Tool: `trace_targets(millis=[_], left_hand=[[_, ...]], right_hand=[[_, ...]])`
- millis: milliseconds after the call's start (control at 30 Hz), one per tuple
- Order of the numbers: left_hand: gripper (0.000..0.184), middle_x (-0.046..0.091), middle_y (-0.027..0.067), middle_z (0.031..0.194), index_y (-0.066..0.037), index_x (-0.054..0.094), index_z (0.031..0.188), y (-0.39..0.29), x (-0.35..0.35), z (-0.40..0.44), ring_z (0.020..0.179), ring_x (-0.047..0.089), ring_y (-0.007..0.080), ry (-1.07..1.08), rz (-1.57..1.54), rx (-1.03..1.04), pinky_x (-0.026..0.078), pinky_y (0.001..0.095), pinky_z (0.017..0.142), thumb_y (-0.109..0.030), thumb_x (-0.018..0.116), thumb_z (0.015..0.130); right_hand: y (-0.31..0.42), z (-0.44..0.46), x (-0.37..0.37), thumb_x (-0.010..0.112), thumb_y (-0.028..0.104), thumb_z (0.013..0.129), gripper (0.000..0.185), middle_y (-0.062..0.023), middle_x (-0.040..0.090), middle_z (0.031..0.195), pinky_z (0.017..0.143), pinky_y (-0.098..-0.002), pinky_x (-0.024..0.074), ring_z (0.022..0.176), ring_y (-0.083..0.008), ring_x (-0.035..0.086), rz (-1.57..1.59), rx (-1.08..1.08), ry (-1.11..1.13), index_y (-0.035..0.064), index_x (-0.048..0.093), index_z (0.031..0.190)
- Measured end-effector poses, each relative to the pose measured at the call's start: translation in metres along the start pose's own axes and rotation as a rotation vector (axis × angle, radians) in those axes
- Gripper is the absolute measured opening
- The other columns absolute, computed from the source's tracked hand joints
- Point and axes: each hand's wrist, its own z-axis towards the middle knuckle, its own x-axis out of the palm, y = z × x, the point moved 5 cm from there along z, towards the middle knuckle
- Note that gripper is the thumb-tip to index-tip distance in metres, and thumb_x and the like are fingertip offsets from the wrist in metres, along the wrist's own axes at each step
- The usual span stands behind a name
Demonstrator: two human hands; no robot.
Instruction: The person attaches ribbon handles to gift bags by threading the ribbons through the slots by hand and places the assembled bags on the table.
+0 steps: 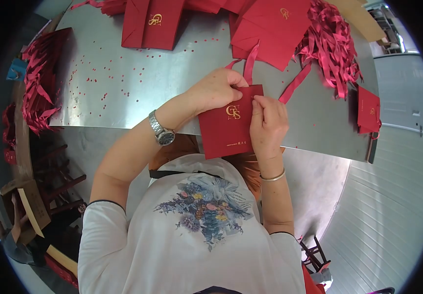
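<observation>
A small red bag (226,130) with gold lettering lies between my hands, over the table's near edge. My left hand (217,89), its wrist wearing a silver watch, pinches the bag's top edge beside a red ribbon (250,66). That ribbon rises from the top of the bag. On the other side, my right hand (269,120), with a bangle at the wrist, has thumb and fingers closed at the bag's upper right corner. The fingertips of both hands partly hide the bag's top edge.
Larger red bags (155,22) and a pile of flat red bags (270,34) lie at the far side. Red ribbons (331,54) are heaped at the right, more ribboned bags (42,78) at the left. Red dots dot the metal table (172,73). Small red bags (368,110) sit at the right edge.
</observation>
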Motion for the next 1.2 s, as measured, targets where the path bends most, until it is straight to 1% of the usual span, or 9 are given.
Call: trace_targets(millis=[100, 200, 267, 467, 733, 933, 1000, 1100, 1200], left_hand=[[0.022, 0.071, 0.0124, 0.088, 0.000, 0.070, 0.099, -0.001, 0.000, 0.002, 0.084, 0.066, 0.0189, 0.004, 0.007, 0.031, 0.051, 0.0311, 0.076, -0.003, 0.061, 0.080], [0.015, 0.068, 0.0041, 0.088, 0.002, 0.068, 0.099, -0.004, 0.001, 0.001, 0.079, 0.062, 0.0106, 0.017, 0.074, 0.043, 0.051, 0.0257, 0.071, -0.001, 0.058, 0.087], [0.023, 0.070, 0.0143, 0.092, -0.001, 0.070, 0.101, 0.000, 0.000, 0.002, 0.085, 0.066, 0.0231, -0.019, 0.097, 0.045, 0.050, 0.0330, 0.078, -0.008, 0.062, 0.080], [0.024, 0.070, 0.0152, 0.096, -0.004, 0.070, 0.100, 0.008, 0.002, 0.006, 0.091, 0.066, 0.0297, -0.074, 0.210, 0.153, 0.051, 0.0385, 0.080, -0.014, 0.061, 0.080], [0.024, 0.069, 0.0155, 0.098, -0.003, 0.069, 0.100, 0.003, 0.000, 0.002, 0.094, 0.065, 0.0321, -0.104, 0.302, 0.183, 0.051, 0.0406, 0.082, -0.014, 0.060, 0.081], [0.023, 0.069, 0.0162, 0.098, -0.002, 0.068, 0.100, 0.004, -0.004, -0.003, 0.094, 0.065, 0.0326, -0.154, 0.275, 0.255, 0.051, 0.0415, 0.081, -0.013, 0.060, 0.081], [0.023, 0.069, 0.0164, 0.097, -0.002, 0.067, 0.100, 0.001, -0.006, -0.007, 0.093, 0.066, 0.0329, -0.183, 0.282, 0.267, 0.051, 0.0419, 0.081, -0.012, 0.059, 0.082], [0.022, 0.069, 0.0175, 0.094, 0.000, 0.067, 0.099, -0.004, -0.009, -0.016, 0.090, 0.066, 0.0339, -0.182, 0.232, 0.287, 0.051, 0.0420, 0.078, -0.011, 0.059, 0.082], [0.021, 0.069, 0.0184, 0.091, -0.001, 0.068, 0.100, -0.014, -0.014, -0.026, 0.086, 0.066, 0.0344, -0.175, 0.162, 0.338, 0.051, 0.0404, 0.075, -0.010, 0.059, 0.084]], right_hand=[[0.001, 0.003, 0.000, 0.070, 0.001, 0.078, 0.009, -0.0092, 0.064, 0.081, 0.067, -0.0378, 0.0494, 0.075, -0.0285, 0.060, -0.021, 0.003, 0.028, 0.0038, 0.066, 0.086], [0.003, 0.009, 0.000, 0.070, 0.001, 0.077, 0.010, -0.0086, 0.064, 0.080, 0.067, -0.0375, 0.0491, 0.075, -0.0283, 0.059, -0.019, -0.048, 0.037, 0.0041, 0.066, 0.086], [0.004, 0.012, 0.000, 0.070, 0.001, 0.076, 0.011, -0.0088, 0.063, 0.080, 0.067, -0.0378, 0.0490, 0.075, -0.0285, 0.059, -0.030, -0.050, 0.067, 0.0040, 0.065, 0.086], [0.007, 0.021, 0.002, 0.067, 0.001, 0.076, 0.009, -0.0107, 0.059, 0.076, 0.065, -0.0391, 0.0480, 0.073, -0.0292, 0.057, -0.089, -0.124, 0.162, 0.0037, 0.062, 0.083], [0.019, 0.032, 0.014, 0.060, 0.000, 0.072, 0.009, -0.0134, 0.057, 0.074, 0.062, -0.0399, 0.0486, 0.071, -0.0314, 0.057, -0.256, -0.184, 0.364, 0.0038, 0.051, 0.073], [0.011, 0.044, 0.025, 0.062, 0.006, 0.080, 0.007, -0.0156, 0.063, 0.074, 0.065, -0.0429, 0.0514, 0.071, -0.0350, 0.064, -0.196, 0.059, 0.443, 0.0011, 0.058, 0.084], [0.004, 0.049, 0.023, 0.064, 0.011, 0.084, 0.014, -0.0180, 0.066, 0.079, 0.068, -0.0446, 0.0519, 0.075, -0.0357, 0.066, 0.025, 0.371, 0.510, 0.0003, 0.060, 0.093], [0.004, 0.049, 0.027, 0.066, 0.011, 0.083, 0.019, -0.0177, 0.067, 0.080, 0.068, -0.0462, 0.0513, 0.076, -0.0365, 0.066, 0.013, 0.178, 0.572, 0.0013, 0.059, 0.098], [0.013, 0.049, 0.014, 0.068, 0.010, 0.082, 0.021, -0.0152, 0.067, 0.077, 0.066, -0.0449, 0.0511, 0.072, -0.0355, 0.066, 0.093, 0.183, 0.535, 0.0026, 0.058, 0.099]])
